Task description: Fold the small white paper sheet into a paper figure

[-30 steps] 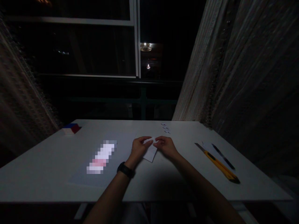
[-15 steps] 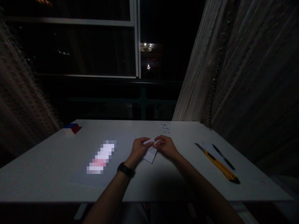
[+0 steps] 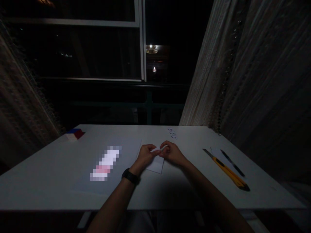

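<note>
A small sheet of white paper lies between my hands near the middle of the table, its near edge towards me. My left hand pinches its upper part between thumb and fingers; a black band is round that wrist. From the other side my right hand grips the same top edge, thumb and curled fingers pressed together. The paper's far edge bends up between the fingertips, and part of it is hidden behind them.
On the right lie a yellow utility knife with its blade out and a black pen on a strip of paper. Small paper pieces lie at the back. A larger sheet bears a bright blurred-out rectangle. A coloured block stands back left.
The paper has turned slightly, so its near corner is now a flatter edge. My left fingers have shifted a little; both hands stay on the paper.
</note>
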Demonstrator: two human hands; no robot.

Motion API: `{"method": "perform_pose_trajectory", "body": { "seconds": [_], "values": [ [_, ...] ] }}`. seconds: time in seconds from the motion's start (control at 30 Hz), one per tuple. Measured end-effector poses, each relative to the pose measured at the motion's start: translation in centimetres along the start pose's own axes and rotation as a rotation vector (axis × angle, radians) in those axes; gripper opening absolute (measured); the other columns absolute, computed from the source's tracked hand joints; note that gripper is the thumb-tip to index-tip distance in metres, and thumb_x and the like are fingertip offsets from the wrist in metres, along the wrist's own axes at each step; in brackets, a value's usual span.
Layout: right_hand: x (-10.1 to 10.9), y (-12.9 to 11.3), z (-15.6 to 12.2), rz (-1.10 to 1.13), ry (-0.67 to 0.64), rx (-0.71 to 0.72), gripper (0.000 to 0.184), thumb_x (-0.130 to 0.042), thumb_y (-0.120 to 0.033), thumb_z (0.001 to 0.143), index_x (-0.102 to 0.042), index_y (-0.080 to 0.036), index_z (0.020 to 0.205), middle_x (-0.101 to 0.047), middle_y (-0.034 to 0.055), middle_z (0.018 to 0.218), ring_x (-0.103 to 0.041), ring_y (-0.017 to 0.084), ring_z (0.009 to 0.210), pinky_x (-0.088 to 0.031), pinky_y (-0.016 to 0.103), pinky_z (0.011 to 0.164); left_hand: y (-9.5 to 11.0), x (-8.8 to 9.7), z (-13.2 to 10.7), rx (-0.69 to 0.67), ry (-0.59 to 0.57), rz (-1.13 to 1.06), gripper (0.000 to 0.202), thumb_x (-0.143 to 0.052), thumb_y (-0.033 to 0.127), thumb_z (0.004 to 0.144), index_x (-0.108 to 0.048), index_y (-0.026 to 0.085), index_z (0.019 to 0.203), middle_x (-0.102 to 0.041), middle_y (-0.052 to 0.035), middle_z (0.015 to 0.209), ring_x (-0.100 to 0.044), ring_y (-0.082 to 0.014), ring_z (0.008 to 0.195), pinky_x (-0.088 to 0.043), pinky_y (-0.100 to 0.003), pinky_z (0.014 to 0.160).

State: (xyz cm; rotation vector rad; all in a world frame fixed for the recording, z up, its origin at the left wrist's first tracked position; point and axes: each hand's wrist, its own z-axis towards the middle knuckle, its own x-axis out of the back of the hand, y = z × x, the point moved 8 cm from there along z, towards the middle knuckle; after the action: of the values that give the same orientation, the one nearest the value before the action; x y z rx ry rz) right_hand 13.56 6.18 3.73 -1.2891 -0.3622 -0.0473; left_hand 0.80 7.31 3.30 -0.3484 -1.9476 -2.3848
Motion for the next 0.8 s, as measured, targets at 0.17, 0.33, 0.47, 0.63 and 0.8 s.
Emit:
{"method": "perform_pose_trajectory", "body": {
  "seconds": [0.17, 0.33, 0.47, 0.63, 0.8],
  "values": [
    [-0.5, 1.6, 0.1, 0.005, -0.047, -0.127, 0.023, -0.068, -0.035, 0.060, -0.057, -0.014, 0.061, -0.057, -0.0007, 0.049, -0.052, 0.011, 0.046, -0.037, 0.022, 0.046, -0.4, 0.2, 0.2, 0.015, 0.002, -0.041, 0.032, -0.073, 0.040, 0.050, -0.058, 0.012, 0.053, -0.050, 0.0026, 0.047, -0.040, -0.0074, 0.046, -0.028, -0.021, 0.045],
    [-0.6, 2.1, 0.1, 0.073, -0.081, -0.132, 0.031, -0.069, -0.042, 0.058, -0.058, -0.013, 0.059, -0.056, 0.0000, 0.045, -0.052, 0.011, 0.042, -0.038, 0.022, 0.044, -0.2, 0.1, 0.2, -0.019, -0.013, -0.069, 0.031, -0.074, 0.039, 0.051, -0.062, 0.011, 0.056, -0.055, 0.0006, 0.052, -0.045, -0.0085, 0.049, -0.032, -0.021, 0.048],
    [-0.5, 1.8, 0.1, 0.079, -0.082, -0.107, 0.031, -0.070, -0.042, 0.057, -0.058, -0.013, 0.059, -0.057, 0.0002, 0.045, -0.052, 0.011, 0.042, -0.038, 0.022, 0.045, 0.5, 0.0, 0.0, -0.035, -0.031, -0.061, 0.029, -0.075, 0.037, 0.052, -0.067, 0.011, 0.063, -0.064, -0.0041, 0.062, -0.054, -0.0128, 0.058, -0.039, -0.024, 0.057],
    [-0.6, 1.1, 0.0, 0.045, -0.085, -0.075, 0.030, -0.070, -0.041, 0.058, -0.059, -0.013, 0.058, -0.057, -0.0003, 0.045, -0.052, 0.011, 0.042, -0.039, 0.022, 0.045, 0.2, 0.1, 0.0, -0.002, -0.020, -0.130, 0.027, -0.077, 0.034, 0.050, -0.067, 0.011, 0.060, -0.065, -0.0062, 0.061, -0.056, -0.0139, 0.057, -0.042, -0.025, 0.057],
    [-1.0, 1.0, -0.1, 0.054, -0.105, -0.075, 0.031, -0.070, -0.042, 0.058, -0.058, -0.013, 0.059, -0.057, 0.0001, 0.046, -0.052, 0.011, 0.043, -0.039, 0.023, 0.045, -0.4, 0.3, 0.0, 0.039, 0.001, -0.250, 0.027, -0.079, 0.033, 0.046, -0.063, 0.011, 0.052, -0.060, -0.0024, 0.050, -0.051, -0.0108, 0.048, -0.038, -0.023, 0.050]
  ]
}}
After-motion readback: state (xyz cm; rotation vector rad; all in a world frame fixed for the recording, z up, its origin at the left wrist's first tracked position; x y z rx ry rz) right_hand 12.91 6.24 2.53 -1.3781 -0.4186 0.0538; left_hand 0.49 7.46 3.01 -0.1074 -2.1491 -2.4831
